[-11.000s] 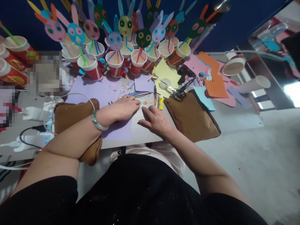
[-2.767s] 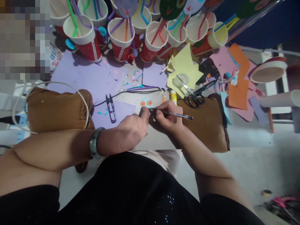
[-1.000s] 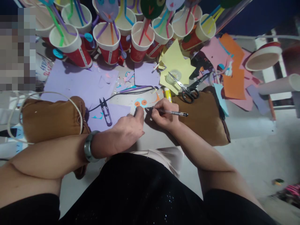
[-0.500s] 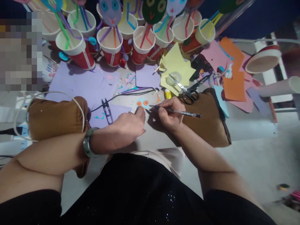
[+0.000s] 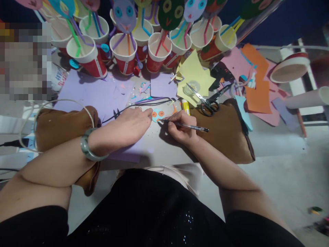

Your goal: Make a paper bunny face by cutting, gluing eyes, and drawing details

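Observation:
A small light-blue paper face (image 5: 155, 118) with two orange eyes and a small orange piece below them lies on the table. At its left edge rest the fingertips of my left hand (image 5: 132, 124), stretched out and palm down; its thumb is hidden. My right hand (image 5: 183, 127) is closed around a black pen (image 5: 191, 126), whose tip reaches the lower part of the face. A pair of thread snips (image 5: 116, 113) is partly covered by my left hand. Black-handled scissors (image 5: 205, 103) and a yellow glue stick (image 5: 185, 107) lie beyond my right hand.
Paper cups (image 5: 123, 55) with straws and paper faces stand along the back. Brown cushions (image 5: 221, 133) flank my forearms. Purple sheets (image 5: 89, 91), yellow paper (image 5: 195, 73) and orange scraps (image 5: 258, 97) cover much of the table. A white cable (image 5: 64, 100) loops at left.
My left hand has drawn back leftward to the face's edge, uncovering its lower part. The pen tip has moved down from beside the eyes to below them.

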Motion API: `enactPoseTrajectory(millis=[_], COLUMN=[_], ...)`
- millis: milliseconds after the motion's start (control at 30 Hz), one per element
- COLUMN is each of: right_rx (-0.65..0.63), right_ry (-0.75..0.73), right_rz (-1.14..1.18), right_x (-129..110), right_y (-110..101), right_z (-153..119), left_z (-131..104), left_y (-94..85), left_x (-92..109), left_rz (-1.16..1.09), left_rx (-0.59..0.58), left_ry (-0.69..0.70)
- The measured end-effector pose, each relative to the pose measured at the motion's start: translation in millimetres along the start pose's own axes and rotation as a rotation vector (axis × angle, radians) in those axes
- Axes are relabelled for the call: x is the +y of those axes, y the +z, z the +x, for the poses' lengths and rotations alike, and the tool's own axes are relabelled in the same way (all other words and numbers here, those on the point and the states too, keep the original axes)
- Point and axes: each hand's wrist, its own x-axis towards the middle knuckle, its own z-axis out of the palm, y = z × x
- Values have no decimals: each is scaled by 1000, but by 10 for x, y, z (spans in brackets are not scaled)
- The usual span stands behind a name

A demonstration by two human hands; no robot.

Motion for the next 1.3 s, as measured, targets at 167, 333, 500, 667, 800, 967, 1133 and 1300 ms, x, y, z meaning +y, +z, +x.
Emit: enactPoseTrajectory(millis=[167,333,500,667,800,967,1133,1300], right_rx=[-40,-44,-61,-55,-48,-68,-72,-27], right_ry=[17,1,20,13,-4,3,-22,-89], right_rz=[-81,-117,-144,-160,-130,-121,-112,-109], right_x=[-24,-36,-57,-52,-36,-33,-33,-29], right_y=[6,-5,-9,2,12,8,-5,-8], right_z=[-1,-1,5,13,17,14,15,19], left_z=[23,36,26,24,29,34,47,44], left_y=[-60,-126,-118,-79,-81,-87,-62,-61], left_x=[61,108,116,117,135,144,140,147], left_rz=[37,43,46,87,78,80,76,78], left_rx=[-107,-163,-155,-152,-157,-180,-172,-178], left_ry=[-10,-31,-27,-15,-36,-42,-45,-45])
